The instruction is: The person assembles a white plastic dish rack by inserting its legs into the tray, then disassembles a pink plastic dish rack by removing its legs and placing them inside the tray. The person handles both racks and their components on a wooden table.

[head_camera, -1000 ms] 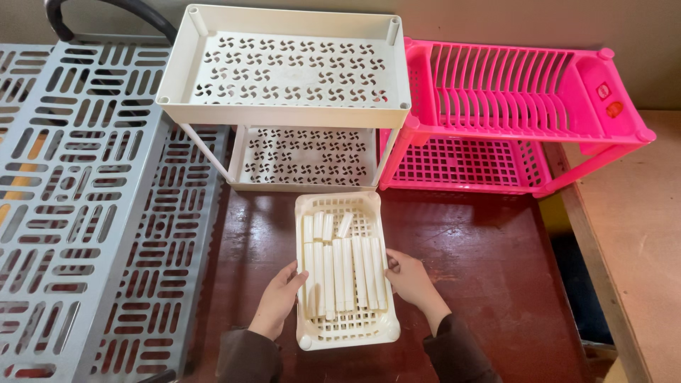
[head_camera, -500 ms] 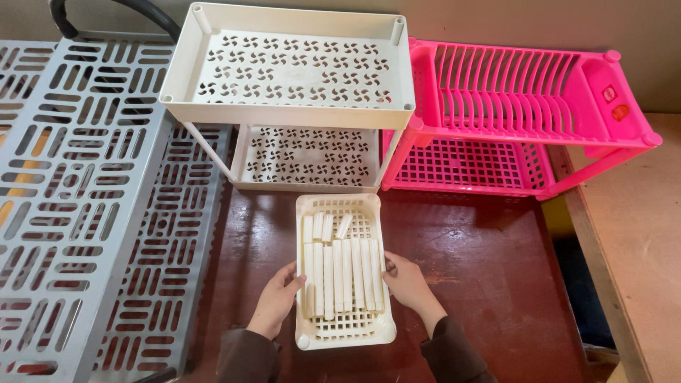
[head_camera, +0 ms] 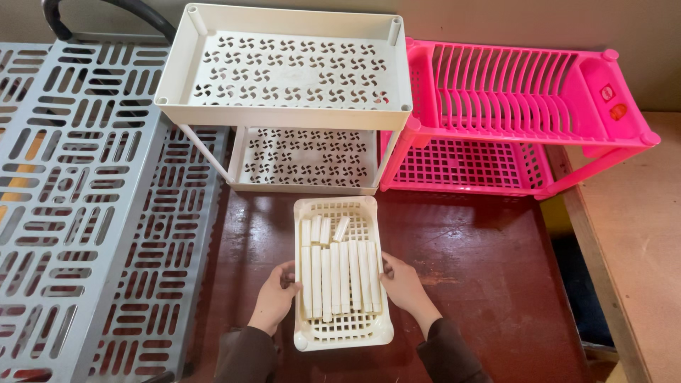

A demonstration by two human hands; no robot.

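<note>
On dark red table [head_camera: 482, 284]: cream tray [head_camera: 342, 333] holds cream tubes [head_camera: 340, 273] (lying lengthwise); left hand [head_camera: 275, 296], right hand [head_camera: 403, 285] clasp tray sides.

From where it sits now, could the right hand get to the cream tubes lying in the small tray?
Probably yes. The right hand grips the small tray's right rim, right beside the cream tubes, which lie uncovered in the open-topped tray. Nothing stands between them.

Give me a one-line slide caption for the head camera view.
Both hands, left hand and right hand, grip a cream perforated tray of white tubes on a dark red table.
</note>
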